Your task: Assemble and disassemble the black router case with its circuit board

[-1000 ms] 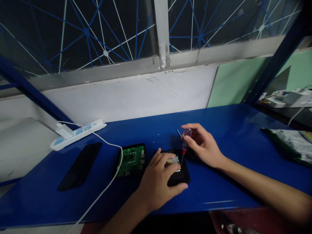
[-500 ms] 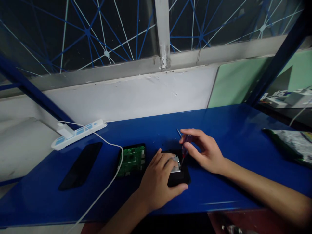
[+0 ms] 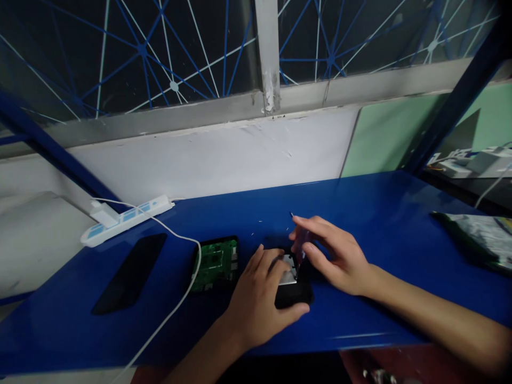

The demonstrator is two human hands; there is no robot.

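Observation:
My left hand [image 3: 260, 293] lies over a black case [image 3: 298, 296], its fingers pressing on a silver metal plate [image 3: 288, 276] inside and its thumb along the near edge. A screwdriver with a translucent purplish handle [image 3: 302, 246] is pinched between the thumb and fingers of my right hand [image 3: 334, 256]. Its tip points down at the right side of the metal plate; whether it sits in a screw I cannot tell. Left of my left hand, a green circuit board [image 3: 216, 262] rests in a second black case.
A dark flat slab, perhaps a phone [image 3: 130, 273], lies at the left. Behind it is a white power strip [image 3: 128, 217] with a plug; a white cable [image 3: 176, 306] crosses the blue table [image 3: 372, 314]. Tiny bits lie behind the cases. A silvery bag [image 3: 478, 237] lies far right.
My right hand has shifted slightly down and its fingers have moved around the screwdriver handle, which stands a little differently. My left hand stays in place on the case.

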